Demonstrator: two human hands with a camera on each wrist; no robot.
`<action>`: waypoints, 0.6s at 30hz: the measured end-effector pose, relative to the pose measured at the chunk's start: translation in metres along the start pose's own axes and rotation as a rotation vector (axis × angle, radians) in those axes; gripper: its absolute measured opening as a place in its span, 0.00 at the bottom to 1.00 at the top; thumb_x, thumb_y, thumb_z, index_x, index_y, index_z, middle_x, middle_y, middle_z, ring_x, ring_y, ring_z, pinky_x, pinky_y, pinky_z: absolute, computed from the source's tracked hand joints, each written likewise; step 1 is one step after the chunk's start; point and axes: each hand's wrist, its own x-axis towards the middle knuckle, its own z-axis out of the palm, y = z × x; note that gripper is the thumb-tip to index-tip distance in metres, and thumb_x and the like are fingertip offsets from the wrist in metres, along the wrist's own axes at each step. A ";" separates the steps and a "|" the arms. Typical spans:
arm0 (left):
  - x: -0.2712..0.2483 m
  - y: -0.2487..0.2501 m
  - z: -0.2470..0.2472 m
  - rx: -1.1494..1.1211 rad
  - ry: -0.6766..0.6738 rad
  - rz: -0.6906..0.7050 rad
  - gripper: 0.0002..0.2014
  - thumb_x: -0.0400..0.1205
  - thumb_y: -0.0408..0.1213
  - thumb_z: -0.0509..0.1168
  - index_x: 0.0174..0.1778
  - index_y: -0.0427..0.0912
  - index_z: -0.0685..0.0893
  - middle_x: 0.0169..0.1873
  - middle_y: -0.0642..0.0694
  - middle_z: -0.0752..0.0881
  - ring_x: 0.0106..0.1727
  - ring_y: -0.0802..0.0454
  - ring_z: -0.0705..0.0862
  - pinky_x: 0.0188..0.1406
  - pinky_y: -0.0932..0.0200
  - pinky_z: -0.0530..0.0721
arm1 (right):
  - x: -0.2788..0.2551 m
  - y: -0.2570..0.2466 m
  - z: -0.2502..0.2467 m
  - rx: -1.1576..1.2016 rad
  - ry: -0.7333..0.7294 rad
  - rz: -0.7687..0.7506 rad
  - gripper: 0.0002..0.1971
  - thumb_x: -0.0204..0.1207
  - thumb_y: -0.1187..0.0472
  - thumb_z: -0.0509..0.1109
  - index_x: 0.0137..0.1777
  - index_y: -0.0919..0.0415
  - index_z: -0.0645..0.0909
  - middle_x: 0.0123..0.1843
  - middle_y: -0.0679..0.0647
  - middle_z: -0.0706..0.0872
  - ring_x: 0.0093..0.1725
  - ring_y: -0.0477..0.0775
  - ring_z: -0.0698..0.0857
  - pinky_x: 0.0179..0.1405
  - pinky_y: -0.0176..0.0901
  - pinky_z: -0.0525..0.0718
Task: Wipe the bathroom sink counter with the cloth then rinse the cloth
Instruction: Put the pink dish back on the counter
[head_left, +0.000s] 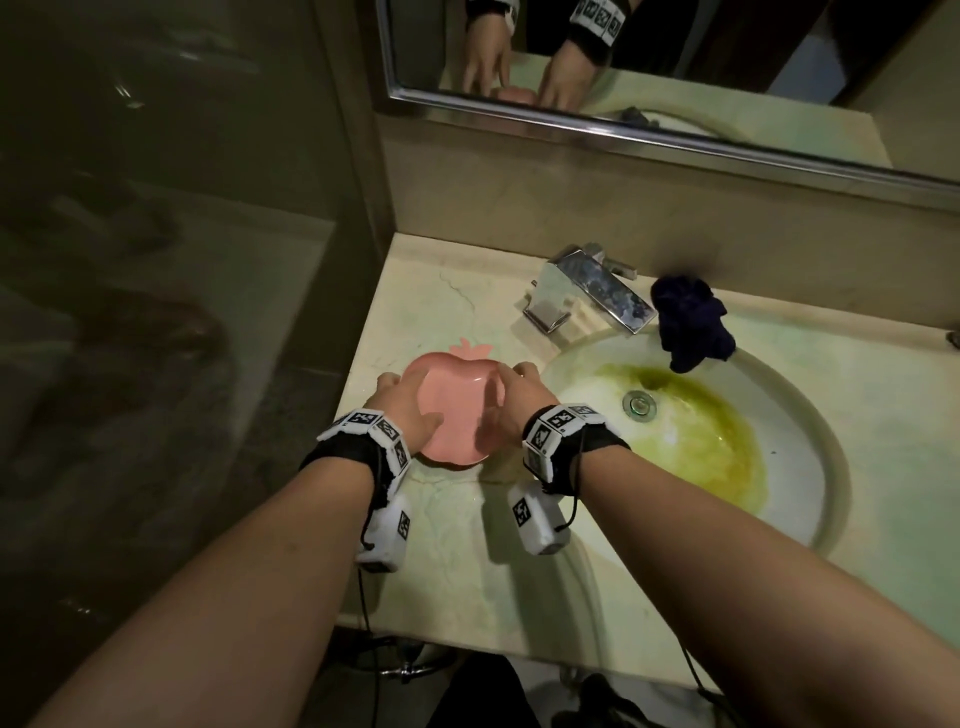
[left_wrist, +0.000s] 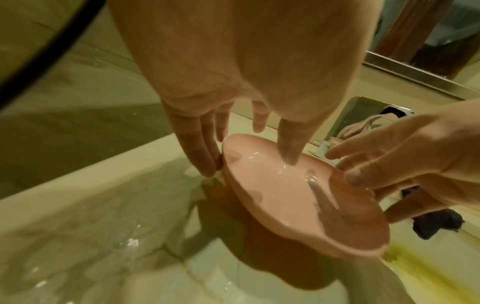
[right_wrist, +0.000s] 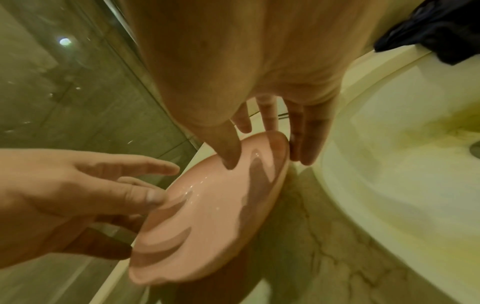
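- Both hands hold a pink apple-shaped dish (head_left: 452, 410) at the left part of the worktop (head_left: 467, 561), just beside the sink (head_left: 810, 467).
- The left hand (head_left: 402, 402) takes the dish's left edge: its thumb lies on the wet inner face while the fingers (left_wrist: 197, 148) reach down along the outside of the rim, lightly curved round it.
- The right hand (head_left: 511, 400) takes the opposite edge the same way, thumb inside the dish and fingers (right_wrist: 309, 133) down the outer side near the sink.
- In the wrist views the dish tilts, with one edge off the worktop and a shadow under it; water drops shine on its inner face.
- The cloth (head_left: 693, 322), dark blue and crumpled, lies on the far rim of the sink, just right of the chrome faucet (head_left: 592, 293), with one end drooping into the bowl. Neither hand touches it.
- The sink bowl carries a yellow-green stain around the drain (head_left: 640, 404).
- The mirror (head_left: 675, 78) above the worktop reflects both hands and the dish.
- A glass panel (head_left: 171, 260) stands at the worktop's left.
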 end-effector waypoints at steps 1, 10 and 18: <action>-0.001 0.002 -0.002 -0.005 0.029 -0.006 0.33 0.78 0.43 0.68 0.78 0.57 0.62 0.65 0.43 0.67 0.53 0.41 0.81 0.58 0.54 0.79 | -0.002 0.000 -0.001 -0.005 0.022 -0.014 0.28 0.74 0.60 0.68 0.74 0.57 0.66 0.73 0.58 0.62 0.60 0.67 0.80 0.63 0.55 0.80; -0.023 0.056 -0.062 -0.055 0.271 0.117 0.28 0.77 0.41 0.68 0.74 0.53 0.71 0.62 0.45 0.65 0.59 0.43 0.78 0.64 0.58 0.74 | -0.037 -0.019 -0.068 -0.010 0.310 -0.161 0.24 0.76 0.58 0.68 0.73 0.57 0.72 0.77 0.58 0.62 0.68 0.64 0.76 0.70 0.50 0.75; -0.055 0.147 -0.120 -0.106 0.498 0.291 0.24 0.76 0.41 0.71 0.69 0.47 0.76 0.61 0.44 0.65 0.60 0.42 0.78 0.67 0.55 0.75 | -0.089 -0.029 -0.169 -0.015 0.550 -0.220 0.20 0.76 0.56 0.66 0.68 0.54 0.77 0.79 0.57 0.59 0.69 0.65 0.70 0.69 0.54 0.73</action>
